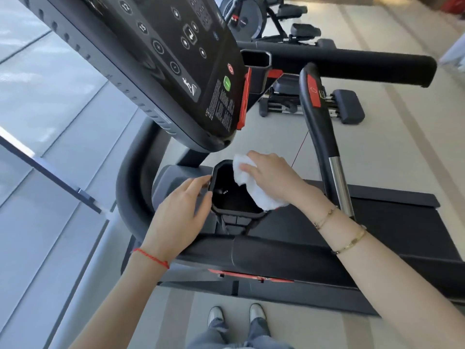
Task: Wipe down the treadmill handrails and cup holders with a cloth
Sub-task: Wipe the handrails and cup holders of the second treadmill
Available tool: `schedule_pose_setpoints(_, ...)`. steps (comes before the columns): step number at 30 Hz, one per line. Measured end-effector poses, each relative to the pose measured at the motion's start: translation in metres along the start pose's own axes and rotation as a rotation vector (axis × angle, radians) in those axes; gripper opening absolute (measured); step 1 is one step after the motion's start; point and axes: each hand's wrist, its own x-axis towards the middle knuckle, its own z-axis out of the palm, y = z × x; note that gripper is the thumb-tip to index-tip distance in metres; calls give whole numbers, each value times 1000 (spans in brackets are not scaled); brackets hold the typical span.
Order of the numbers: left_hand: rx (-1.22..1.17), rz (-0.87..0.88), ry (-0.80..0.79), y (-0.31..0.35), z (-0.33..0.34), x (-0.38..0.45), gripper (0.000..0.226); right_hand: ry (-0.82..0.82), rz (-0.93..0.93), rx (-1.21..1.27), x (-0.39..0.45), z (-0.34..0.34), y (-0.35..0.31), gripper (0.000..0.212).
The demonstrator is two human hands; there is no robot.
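Observation:
A black cup holder (232, 197) sits below the treadmill console, near the middle of the view. My right hand (274, 176) holds a white cloth (254, 190) against the holder's right rim, part of the cloth hanging over the edge. My left hand (181, 217) touches the holder's left rim with thumb and fingertips. A second cup holder (256, 59) shows at the far side of the console. A curved handrail (320, 127) with a red patch and a chrome section rises on the right. The long padded handrail (352, 64) runs across the top right.
The black console (176, 59) with buttons leans overhead at the upper left. The treadmill belt (377, 222) lies to the right. A window frame (50, 177) is on the left. Dumbbells (327, 104) and an exercise bike (251, 18) stand beyond. My shoes (236, 316) are on the floor below.

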Motion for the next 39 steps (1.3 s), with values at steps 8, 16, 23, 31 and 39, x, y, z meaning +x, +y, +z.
schedule_pose_setpoints(8,-53,43,-20,-3,0,0,43,6,188,134,-8,3,-2,27)
schedule_pose_setpoints(16,-71,43,-17,-7,4,0,44,24,187,331,-16,0,-7,21)
schedule_pose_setpoints(23,-74,37,-15,-7,6,2,42,14,416,412,-43,17,-10,36)
schedule_pose_setpoints(31,-71,34,-13,-4,5,1,43,-85,230,393,-14,-4,-2,45)
schedule_pose_setpoints(39,-84,16,21,-1,4,1,41,-95,91,368,-1,-10,-6,30)
